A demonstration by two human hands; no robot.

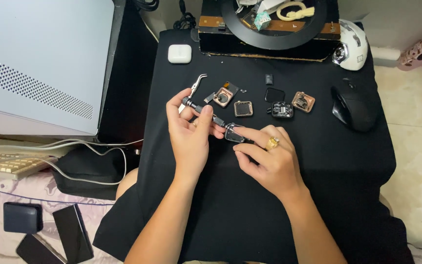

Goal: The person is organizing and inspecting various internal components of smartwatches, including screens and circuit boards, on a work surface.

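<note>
- Small dark rounded-square watch case [234, 134] sits low on the black cloth-covered table [318, 161], pretty much dead centre, right where the two hands meet.
- Right hand [269, 161], the one with the gold ring [272, 143], pins the case from its right side; the index finger lies across the top edge and the thumb comes in from below, so it's a narrow pinch closed on the case.
- Left hand [190, 137] is wrapped around a slim black precision screwdriver [204, 110], thumb and fingers closed on the shaft.
- The bit that matters: the screwdriver's long axis runs diagonally, handle end up and to the left, tip down and to the right, and the tip lands on the case's upper-left corner. So the case lies down-right of the left hand's grip, straight along the tool's line.
- Can't tell whether the tip is actually seated in a screw; it's too tiny from where I'm standing.
- Right hand is the nearer one to the case (it's touching it); the left only reaches it through the tool.
- Just beyond the hands: curved metal tweezers [195, 87], and a row of other small watch bodies, copper-coloured [223, 96] and dark ones [282, 109].
- Off to the right is a black computer mouse [355, 105], well apart from the work.
</note>
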